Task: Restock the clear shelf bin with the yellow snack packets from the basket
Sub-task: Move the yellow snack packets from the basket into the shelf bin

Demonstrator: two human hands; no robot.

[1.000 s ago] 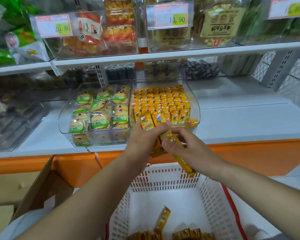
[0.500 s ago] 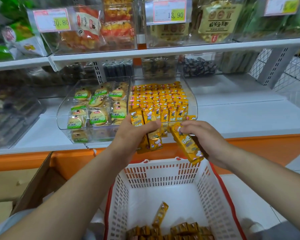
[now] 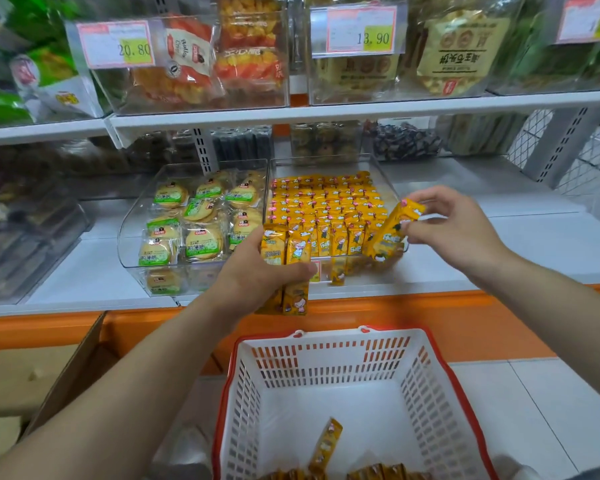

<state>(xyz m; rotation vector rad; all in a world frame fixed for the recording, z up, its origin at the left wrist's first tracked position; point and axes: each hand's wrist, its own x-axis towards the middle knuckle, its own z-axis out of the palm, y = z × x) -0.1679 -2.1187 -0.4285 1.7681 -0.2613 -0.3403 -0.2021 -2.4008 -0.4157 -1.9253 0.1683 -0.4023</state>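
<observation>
The white shelf (image 3: 499,251) carries the clear shelf bin (image 3: 383,178), which stands just beside a bin of green-labelled biscuits (image 3: 194,216). The white basket (image 3: 329,336) sits below the shelf edge, with loose yellow snack packets (image 3: 326,441) left on its floor. The clear bin is nearly full of upright packet rows (image 3: 326,199).

- Left grip (image 3: 257,271): clamped on a bundle of packets (image 3: 293,251), held at the bin's front lip.
- Right grip (image 3: 454,226): fingertips pinch a single packet (image 3: 392,230), tilted over the bin's front right corner.

The step in hand appears to be loading, one packet at a time. The next move calls for setting the single packet upright in the front row, aligned with its neighbours. Another can then be drawn from the bundle.
</observation>
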